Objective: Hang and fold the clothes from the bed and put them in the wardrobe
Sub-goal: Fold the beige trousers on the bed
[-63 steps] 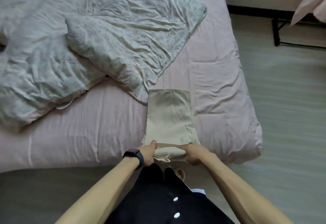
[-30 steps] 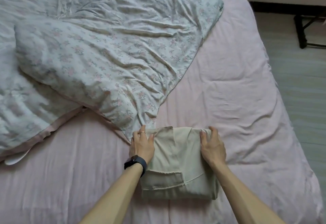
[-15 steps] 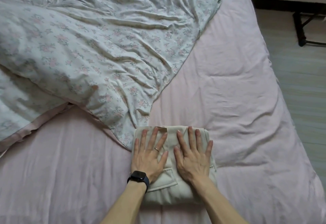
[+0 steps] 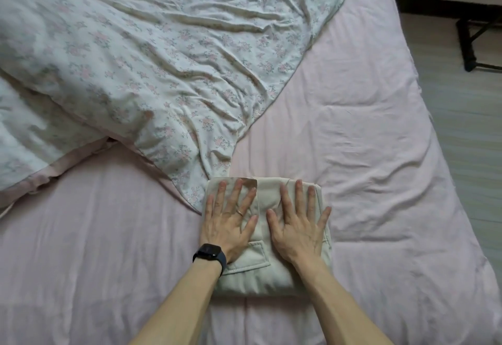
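Left hand (image 4: pixel 226 222) and right hand (image 4: pixel 297 225) flat, fingers spread, pressing folded beige trousers (image 4: pixel 269 271) near the bed (image 4: pixel 366 181) front edge, floral duvet (image 4: pixel 163 59) corner touching.

Folded cream-beige cotton garment (image 4: pixel 267 276): plain, one tone. Rumpled white fabric duvet (image 4: pixel 163 59): tiny pink flower sprigs, grey-green leaves, all over; underside edge plain pink. Pale pink bed sheet (image 4: pixel 366 181): solid colour. Black rectangular wrist watch (image 4: pixel 209 253), black strap. Pale grey plank floor (image 4: pixel 475 132), faint stripes. Black metal frame leg (image 4: pixel 466 46).

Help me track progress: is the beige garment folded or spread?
Folded: the beige garment is a compact layered rectangle under the left hand and right hand.
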The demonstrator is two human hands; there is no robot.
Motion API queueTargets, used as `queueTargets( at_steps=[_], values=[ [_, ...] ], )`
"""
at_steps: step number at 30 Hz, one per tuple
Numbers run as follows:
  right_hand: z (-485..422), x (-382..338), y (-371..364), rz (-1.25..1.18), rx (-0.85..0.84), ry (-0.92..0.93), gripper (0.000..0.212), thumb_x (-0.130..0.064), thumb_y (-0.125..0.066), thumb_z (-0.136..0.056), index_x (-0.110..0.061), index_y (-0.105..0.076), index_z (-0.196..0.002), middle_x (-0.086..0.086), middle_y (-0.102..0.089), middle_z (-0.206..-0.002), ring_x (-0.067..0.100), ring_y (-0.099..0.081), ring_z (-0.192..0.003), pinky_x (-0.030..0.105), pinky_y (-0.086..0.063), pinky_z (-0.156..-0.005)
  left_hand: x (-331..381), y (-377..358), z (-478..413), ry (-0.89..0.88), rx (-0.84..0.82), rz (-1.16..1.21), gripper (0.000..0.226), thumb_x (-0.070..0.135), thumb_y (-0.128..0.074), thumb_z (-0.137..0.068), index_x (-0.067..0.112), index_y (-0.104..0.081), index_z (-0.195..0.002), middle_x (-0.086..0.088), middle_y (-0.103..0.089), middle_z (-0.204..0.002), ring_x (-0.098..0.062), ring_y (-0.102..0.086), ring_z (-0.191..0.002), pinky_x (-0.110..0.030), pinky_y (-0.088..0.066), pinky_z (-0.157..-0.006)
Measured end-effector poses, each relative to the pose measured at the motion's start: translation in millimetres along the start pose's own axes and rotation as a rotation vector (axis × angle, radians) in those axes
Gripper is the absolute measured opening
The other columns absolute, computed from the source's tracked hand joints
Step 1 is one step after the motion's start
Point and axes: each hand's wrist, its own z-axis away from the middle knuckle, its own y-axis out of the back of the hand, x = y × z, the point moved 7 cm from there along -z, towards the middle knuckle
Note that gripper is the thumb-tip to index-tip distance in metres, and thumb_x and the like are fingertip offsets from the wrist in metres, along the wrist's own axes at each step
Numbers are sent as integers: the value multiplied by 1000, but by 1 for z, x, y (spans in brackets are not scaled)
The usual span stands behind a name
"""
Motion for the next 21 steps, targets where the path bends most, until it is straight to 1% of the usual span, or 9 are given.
queueTargets(
  at_steps=[2,5,6,8,10,12,16,19,21],
  values=[
    [17,6,15,-21,-7,-104,80,-70,-21,-94,-34,7,-160,-5,16,-168,21,18,-154,63,3,-120,1,12,15,38,-9,6,64,62,-12,-97,47,15,-153,12,26,-162,-18,26,-150,-50,12,-121],
    [46,17,33,-171,45,-247,90,-68,-44,-92,-25,-8,-162,4,-9,-169,31,-13,-153,57,-22,-117,-4,16,44,171,-10,63,66,63,-19,-96,51,15,-151,11,28,-162,-20,25,-150,-53,16,-119],
    [54,23,35,-266,35,-326,92,-70,-49,-90,-25,-11,-161,7,-18,-167,33,-21,-150,54,-29,-115,-8,18,55,259,-4,125,68,63,-27,-97,53,13,-151,9,24,-164,-22,19,-152,-53,11,-120],
    [64,37,31,-431,-51,-497,99,-76,-53,-83,-25,-15,-158,10,-30,-160,35,-31,-144,52,-34,-111,-19,18,76,484,-4,304,73,61,-41,-96,56,8,-150,-4,4,-167,-32,-12,-151,-53,-16,-119],
    [63,46,29,-512,-156,-569,102,-78,-58,-78,-23,-21,-156,11,-36,-156,36,-37,-140,49,-35,-110,-25,13,85,628,-56,478,70,60,-41,-96,59,11,-144,-20,-25,-156,-39,-36,-135,-46,-31,-112],
    [57,50,30,-557,-243,-559,105,-72,-66,-77,-21,-21,-156,13,-36,-155,36,-39,-140,47,-35,-112,-24,13,83,614,-108,552,72,61,-41,-96,59,11,-146,-17,-41,-146,-36,-41,-127,-41,-33,-109],
    [53,47,25,-515,-398,-484,117,-65,-75,-74,-17,-9,-159,17,-26,-159,37,-37,-142,44,-33,-116,-30,19,76,641,-125,705,86,67,-61,-83,61,-6,-149,-13,-45,-136,-34,-45,-127,-41,-38,-107],
    [49,48,28,-538,-420,-413,122,-64,-78,-70,-18,-9,-159,15,-32,-159,32,-40,-142,42,-35,-115,-32,26,68,652,-121,751,91,61,-73,-76,61,-17,-148,-13,-48,-129,-32,-49,-124,-38,-40,-101],
    [46,48,34,-512,-391,-371,124,-66,-76,-70,-20,-4,-160,15,-37,-157,32,-42,-140,42,-38,-113,-33,29,65,651,-116,745,93,60,-76,-74,60,-19,-148,-10,-46,-122,-30,-54,-115,-35,-42,-97]
  ],
)
